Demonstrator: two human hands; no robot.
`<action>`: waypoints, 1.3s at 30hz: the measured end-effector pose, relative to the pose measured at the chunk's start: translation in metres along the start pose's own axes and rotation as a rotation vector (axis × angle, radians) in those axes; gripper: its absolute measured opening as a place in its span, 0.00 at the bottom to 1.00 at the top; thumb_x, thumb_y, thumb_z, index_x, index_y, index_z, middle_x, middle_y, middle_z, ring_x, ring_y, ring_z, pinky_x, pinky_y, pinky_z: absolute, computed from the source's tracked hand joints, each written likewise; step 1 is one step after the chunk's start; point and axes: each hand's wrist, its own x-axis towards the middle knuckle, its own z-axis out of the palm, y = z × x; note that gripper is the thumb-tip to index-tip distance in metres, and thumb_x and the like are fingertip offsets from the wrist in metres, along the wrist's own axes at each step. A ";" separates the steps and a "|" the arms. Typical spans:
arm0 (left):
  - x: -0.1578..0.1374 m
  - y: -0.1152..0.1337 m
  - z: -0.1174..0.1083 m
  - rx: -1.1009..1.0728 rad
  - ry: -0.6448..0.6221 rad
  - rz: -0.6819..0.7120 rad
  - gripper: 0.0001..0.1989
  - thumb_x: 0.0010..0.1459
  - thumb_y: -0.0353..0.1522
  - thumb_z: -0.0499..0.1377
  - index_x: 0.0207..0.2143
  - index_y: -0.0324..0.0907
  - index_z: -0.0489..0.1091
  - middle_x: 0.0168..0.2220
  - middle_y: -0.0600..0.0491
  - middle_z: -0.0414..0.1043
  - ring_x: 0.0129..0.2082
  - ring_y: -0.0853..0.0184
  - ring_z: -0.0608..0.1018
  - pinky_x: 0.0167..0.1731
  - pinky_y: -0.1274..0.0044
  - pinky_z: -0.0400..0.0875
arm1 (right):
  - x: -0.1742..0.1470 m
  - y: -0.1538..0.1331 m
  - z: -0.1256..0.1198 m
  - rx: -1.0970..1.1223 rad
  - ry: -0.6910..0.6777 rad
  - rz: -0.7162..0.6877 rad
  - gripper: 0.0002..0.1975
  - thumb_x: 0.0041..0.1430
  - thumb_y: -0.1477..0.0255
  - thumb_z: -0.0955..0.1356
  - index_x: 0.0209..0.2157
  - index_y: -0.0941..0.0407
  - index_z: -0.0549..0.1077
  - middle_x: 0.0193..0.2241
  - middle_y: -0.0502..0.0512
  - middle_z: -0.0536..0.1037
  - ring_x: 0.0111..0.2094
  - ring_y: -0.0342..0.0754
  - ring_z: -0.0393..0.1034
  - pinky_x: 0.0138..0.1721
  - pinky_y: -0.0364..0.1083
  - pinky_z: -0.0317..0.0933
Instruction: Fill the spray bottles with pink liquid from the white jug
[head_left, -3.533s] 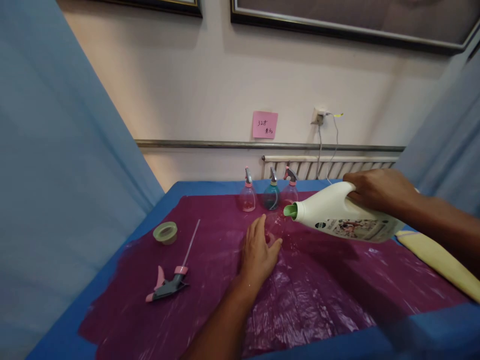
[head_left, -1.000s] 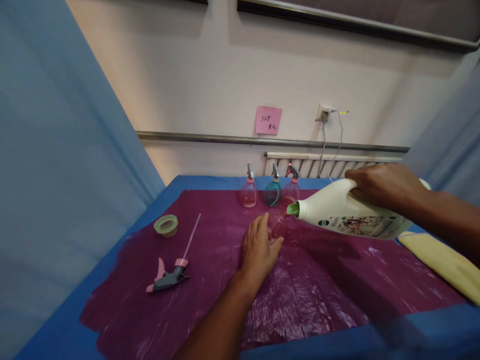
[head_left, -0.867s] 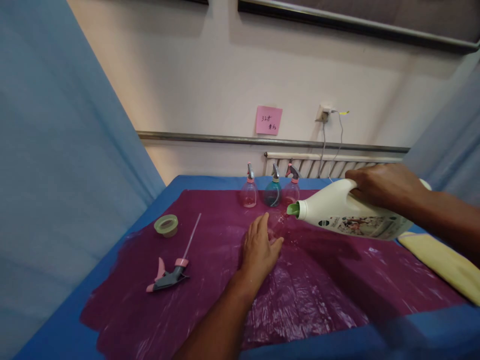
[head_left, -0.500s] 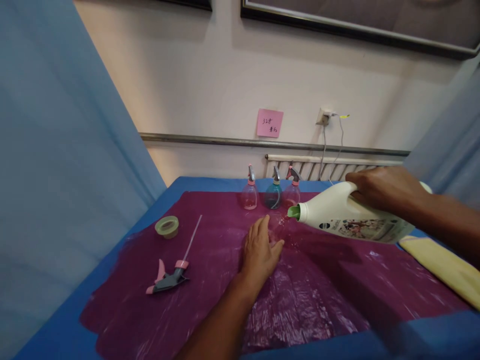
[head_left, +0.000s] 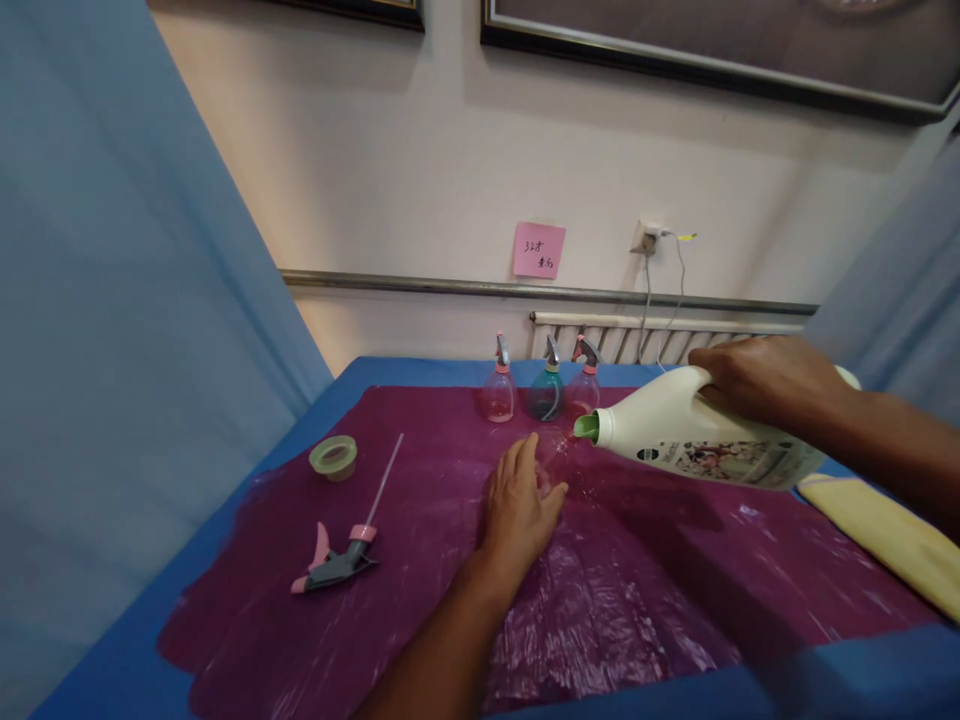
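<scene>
My right hand [head_left: 765,375] grips the handle of a cream detergent jug [head_left: 720,440], tipped so its green spout points left. Just below the spout is a clear spray bottle body [head_left: 553,452] without its head, hard to see against the purple sheet. My left hand [head_left: 519,500] is curled around that bottle's near side, thumb to the right. Liquid at the spout is too faint to make out clearly. To the left lies a pink and grey spray trigger head [head_left: 341,565] with its clear tube. A green cap [head_left: 334,457] sits beyond it.
Behind the bottle stand a pink spray bottle [head_left: 499,395], a blue spray bottle [head_left: 547,395] and another pink one [head_left: 583,390]. A yellow cloth [head_left: 885,535] lies at right. Purple plastic sheeting [head_left: 435,590] covers the blue table. Curtains hang at both sides; a radiator is behind.
Almost nothing differs. The whole view has shifted very slightly; both hands, the tilted jug and the bottle keep their places relative to each other.
</scene>
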 end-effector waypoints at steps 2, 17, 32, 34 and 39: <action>0.000 0.000 0.000 0.001 0.004 0.001 0.40 0.63 0.34 0.70 0.75 0.46 0.63 0.73 0.41 0.69 0.73 0.47 0.72 0.74 0.54 0.66 | 0.000 -0.001 -0.001 -0.058 -0.028 0.008 0.13 0.70 0.64 0.62 0.45 0.50 0.77 0.45 0.60 0.88 0.43 0.62 0.83 0.32 0.50 0.45; 0.000 0.003 0.000 0.015 -0.004 -0.012 0.40 0.63 0.33 0.70 0.75 0.43 0.63 0.72 0.39 0.70 0.74 0.47 0.71 0.74 0.54 0.66 | -0.002 -0.003 -0.004 -0.096 -0.052 0.025 0.15 0.71 0.64 0.62 0.49 0.49 0.79 0.46 0.60 0.88 0.41 0.61 0.83 0.31 0.51 0.49; 0.000 0.005 -0.002 0.011 -0.007 0.009 0.40 0.64 0.34 0.69 0.75 0.44 0.62 0.73 0.39 0.69 0.74 0.47 0.71 0.74 0.54 0.66 | -0.001 -0.001 -0.003 -0.059 -0.015 0.019 0.13 0.70 0.65 0.64 0.46 0.50 0.79 0.43 0.61 0.88 0.38 0.58 0.81 0.30 0.50 0.45; 0.000 0.004 -0.001 0.009 -0.010 0.003 0.40 0.64 0.34 0.69 0.75 0.46 0.62 0.73 0.40 0.69 0.74 0.47 0.71 0.74 0.54 0.66 | -0.001 -0.002 -0.004 -0.069 -0.014 0.018 0.13 0.70 0.65 0.64 0.47 0.50 0.80 0.44 0.61 0.88 0.38 0.58 0.81 0.31 0.50 0.46; 0.001 0.005 -0.002 0.020 -0.022 -0.008 0.40 0.64 0.34 0.70 0.75 0.43 0.62 0.73 0.39 0.69 0.74 0.46 0.71 0.75 0.54 0.65 | -0.003 -0.004 -0.010 -0.079 -0.051 0.018 0.15 0.71 0.65 0.62 0.48 0.50 0.79 0.45 0.62 0.88 0.41 0.61 0.82 0.31 0.51 0.46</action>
